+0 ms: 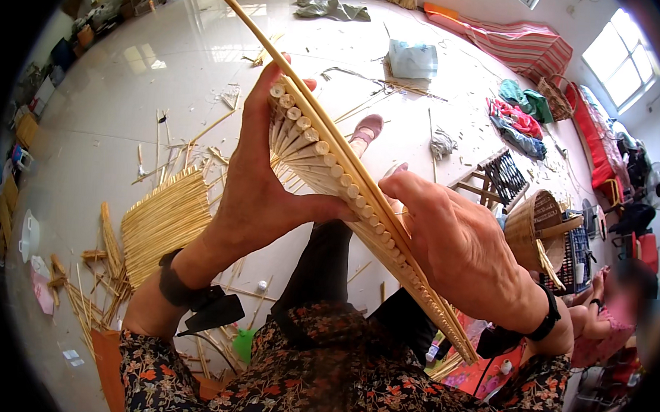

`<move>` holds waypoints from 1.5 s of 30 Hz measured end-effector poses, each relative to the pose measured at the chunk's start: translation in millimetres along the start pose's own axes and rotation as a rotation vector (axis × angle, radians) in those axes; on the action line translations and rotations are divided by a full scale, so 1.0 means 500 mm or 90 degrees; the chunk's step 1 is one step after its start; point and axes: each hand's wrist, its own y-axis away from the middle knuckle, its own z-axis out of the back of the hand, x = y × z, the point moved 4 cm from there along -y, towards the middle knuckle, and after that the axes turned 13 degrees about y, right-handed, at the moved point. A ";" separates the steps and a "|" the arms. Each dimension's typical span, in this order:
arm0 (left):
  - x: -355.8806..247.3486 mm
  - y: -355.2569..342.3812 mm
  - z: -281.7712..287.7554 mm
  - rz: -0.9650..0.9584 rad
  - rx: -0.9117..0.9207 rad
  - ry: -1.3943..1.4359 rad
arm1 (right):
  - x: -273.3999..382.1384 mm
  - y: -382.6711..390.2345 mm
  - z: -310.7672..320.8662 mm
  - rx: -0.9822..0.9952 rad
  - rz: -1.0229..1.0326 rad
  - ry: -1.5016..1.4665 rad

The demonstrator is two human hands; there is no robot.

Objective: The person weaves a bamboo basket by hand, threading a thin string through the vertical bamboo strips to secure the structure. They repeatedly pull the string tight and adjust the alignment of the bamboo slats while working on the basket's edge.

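Note:
A row of pale round stalks [322,148], their cut ends turned up, slants across the middle in front of me. Along its edge runs a long thin yellow strip, perhaps bamboo [243,15], which extends past the row to the upper left. My left hand [253,183] is wrapped round the upper end of the row, thumb on the near side and fingertips showing over the strip. My right hand [458,250] closes on the strip and the row's edge farther down, fingers bent and partly hidden.
A flat mat of similar stalks [166,220] lies on the floor at left, near a pile of loose sticks [110,269]. At right are a woven stool [499,177], a wicker basket [523,223] and a seated person [600,321]. Clothes [521,119] lie farther back.

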 end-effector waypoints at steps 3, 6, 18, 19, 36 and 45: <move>0.000 0.000 -0.002 -0.007 0.001 -0.004 | -0.005 0.004 -0.002 0.013 -0.003 -0.015; -0.001 0.001 -0.005 0.008 -0.002 0.005 | -0.007 0.006 -0.009 0.019 0.000 -0.035; 0.031 0.007 0.005 0.002 0.001 0.007 | -0.032 -0.012 -0.022 0.205 -0.049 -0.038; 0.040 0.006 0.008 0.026 -0.005 0.017 | -0.041 -0.006 -0.030 0.252 -0.134 -0.030; -0.013 0.081 0.075 0.101 -0.216 -0.228 | -0.117 0.119 -0.059 0.155 -0.208 0.090; -0.225 0.090 -0.042 -0.202 0.202 -0.702 | -0.105 0.158 -0.039 0.169 -0.151 0.115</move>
